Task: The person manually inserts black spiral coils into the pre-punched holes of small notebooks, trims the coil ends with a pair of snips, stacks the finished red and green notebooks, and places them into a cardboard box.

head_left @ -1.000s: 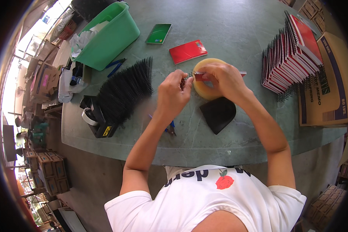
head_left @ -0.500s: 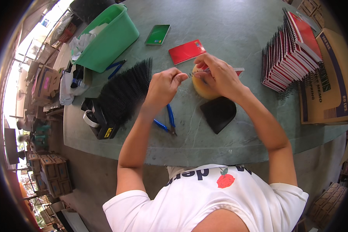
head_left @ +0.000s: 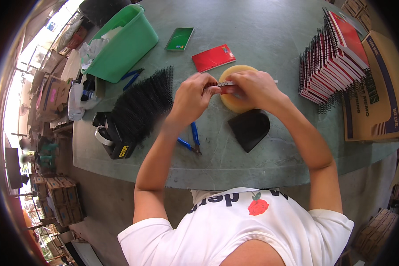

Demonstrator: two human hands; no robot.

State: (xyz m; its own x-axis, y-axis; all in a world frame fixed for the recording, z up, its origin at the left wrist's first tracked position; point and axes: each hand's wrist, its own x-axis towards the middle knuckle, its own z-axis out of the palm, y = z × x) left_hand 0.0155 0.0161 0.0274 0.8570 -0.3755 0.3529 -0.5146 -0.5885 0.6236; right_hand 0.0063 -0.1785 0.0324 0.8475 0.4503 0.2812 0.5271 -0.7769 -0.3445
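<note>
A small red notebook (head_left: 226, 88) with a black spiral coil along its upper edge is between my hands, seen edge-on. My left hand (head_left: 193, 96) pinches its left end with thumb and fingers, close to the coil. On the other side, my right hand (head_left: 256, 90) is closed over the notebook and hides most of it; a pale end sticks out to the right. Just beneath lies a round yellow disc (head_left: 230, 104), partly covered by my right hand. A black wedge-shaped block (head_left: 250, 129) rests nearer me, and blue-handled cutters (head_left: 193, 142) lie by my left forearm.
Left stands a row of black spiral coils (head_left: 142, 104) beside a black tape dispenser (head_left: 115, 137). Behind are a green bin (head_left: 124, 46), another blue tool (head_left: 133, 79), a green notebook (head_left: 179, 39) and a red notebook (head_left: 213, 58). Right: stacked spiral notebooks (head_left: 332, 66) against a cardboard box (head_left: 377, 102).
My right hand has come down slightly and turned the notebook, so its red side and coil show between the hands. My left hand has moved in closer to it.
</note>
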